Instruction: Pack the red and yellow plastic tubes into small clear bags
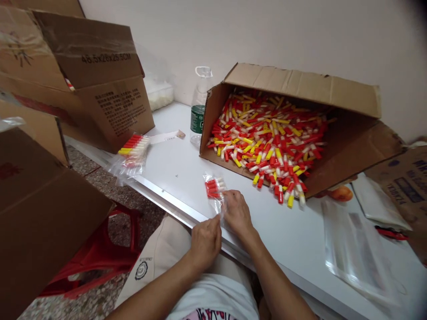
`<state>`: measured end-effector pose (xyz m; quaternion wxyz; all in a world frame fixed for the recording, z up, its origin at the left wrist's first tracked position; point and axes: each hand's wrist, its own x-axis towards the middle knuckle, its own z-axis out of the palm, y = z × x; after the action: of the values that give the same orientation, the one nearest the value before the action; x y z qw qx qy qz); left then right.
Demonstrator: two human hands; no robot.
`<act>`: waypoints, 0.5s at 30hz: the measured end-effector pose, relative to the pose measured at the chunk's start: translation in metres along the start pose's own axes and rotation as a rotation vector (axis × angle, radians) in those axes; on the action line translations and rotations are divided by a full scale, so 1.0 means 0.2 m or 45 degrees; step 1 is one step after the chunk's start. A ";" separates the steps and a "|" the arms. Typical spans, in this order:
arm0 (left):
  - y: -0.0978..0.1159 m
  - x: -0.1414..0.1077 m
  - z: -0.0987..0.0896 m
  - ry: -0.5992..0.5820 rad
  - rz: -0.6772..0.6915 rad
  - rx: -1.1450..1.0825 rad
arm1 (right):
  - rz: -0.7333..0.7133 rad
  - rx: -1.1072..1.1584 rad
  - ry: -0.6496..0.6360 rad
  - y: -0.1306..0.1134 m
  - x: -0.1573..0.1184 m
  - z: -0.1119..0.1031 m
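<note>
My left hand and right hand, fingers nearly closed, pinch the clear bag near the table's edge. Film seems light, limp, slippery; grip its loose end, clear of the tubes.

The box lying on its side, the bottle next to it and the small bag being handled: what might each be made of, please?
The box looks like matt brown corrugated cardboard, being creased and ridged. The bottle is probably clear plastic: it is shiny and see-through. The bag appears to be thin, clear plastic film, wrinkled and glossy; which plastic, I cannot tell.
</note>
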<state>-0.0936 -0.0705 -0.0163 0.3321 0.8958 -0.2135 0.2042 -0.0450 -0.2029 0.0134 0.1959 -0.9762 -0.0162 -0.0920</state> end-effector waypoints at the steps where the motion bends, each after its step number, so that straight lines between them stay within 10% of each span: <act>1: -0.01 0.01 -0.01 0.015 -0.053 0.061 | -0.041 0.089 -0.049 0.02 0.00 -0.02; 11: -0.07 0.09 -0.10 -0.047 -0.245 0.269 | -0.296 0.765 -0.517 0.14 -0.01 -0.25; 15: -0.13 0.11 -0.14 0.068 -0.392 0.277 | 0.250 0.252 -0.025 0.25 0.06 -0.27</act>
<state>-0.0680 -0.0392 0.0016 0.2660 0.9428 -0.0416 0.1964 -0.0382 -0.2697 0.0453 0.2990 -0.9498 0.0686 -0.0608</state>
